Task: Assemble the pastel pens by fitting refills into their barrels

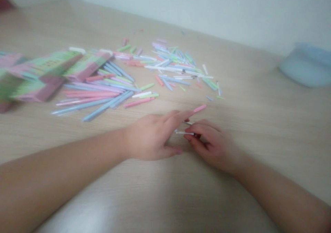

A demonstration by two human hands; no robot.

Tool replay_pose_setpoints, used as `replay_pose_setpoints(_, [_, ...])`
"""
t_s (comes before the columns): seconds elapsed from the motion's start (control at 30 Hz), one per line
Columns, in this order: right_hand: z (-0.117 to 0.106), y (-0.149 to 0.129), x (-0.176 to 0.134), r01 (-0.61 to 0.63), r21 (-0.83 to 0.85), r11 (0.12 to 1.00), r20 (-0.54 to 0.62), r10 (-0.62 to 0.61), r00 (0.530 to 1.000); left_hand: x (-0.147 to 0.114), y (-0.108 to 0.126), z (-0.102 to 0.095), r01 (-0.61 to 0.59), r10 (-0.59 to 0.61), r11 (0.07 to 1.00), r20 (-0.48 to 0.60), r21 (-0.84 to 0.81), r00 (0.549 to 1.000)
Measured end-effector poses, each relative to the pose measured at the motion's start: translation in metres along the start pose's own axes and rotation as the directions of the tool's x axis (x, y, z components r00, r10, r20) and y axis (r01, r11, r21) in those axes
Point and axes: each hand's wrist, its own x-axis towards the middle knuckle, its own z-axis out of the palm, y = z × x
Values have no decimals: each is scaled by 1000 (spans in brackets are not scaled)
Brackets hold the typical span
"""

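My right hand is pinched on a thin white stick, which looks like a pen refill and points left from thumb and forefinger. My left hand reaches over from the left, fingers stretched out and thumb well apart from them. Just past its fingertips shows a slim pink tube; blur hides whether the fingers touch it. Between the two hands, another thin pale stick is partly hidden by fingers. Both hands are low over the wooden table.
Behind my left hand lie pastel pen-like tubes in a fanned heap. Farther back is a scatter of small coloured and white pieces. Pink-and-green boxes are stacked at left. A pale blue pouch-like thing sits at right near the wall.
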Motion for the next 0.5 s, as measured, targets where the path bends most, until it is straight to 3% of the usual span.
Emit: replay_pose_setpoints(0.5, [-1,2,1,-10,-4,1000,-49,10,999,1,1,-1,-4,4,1000,25,6,1000])
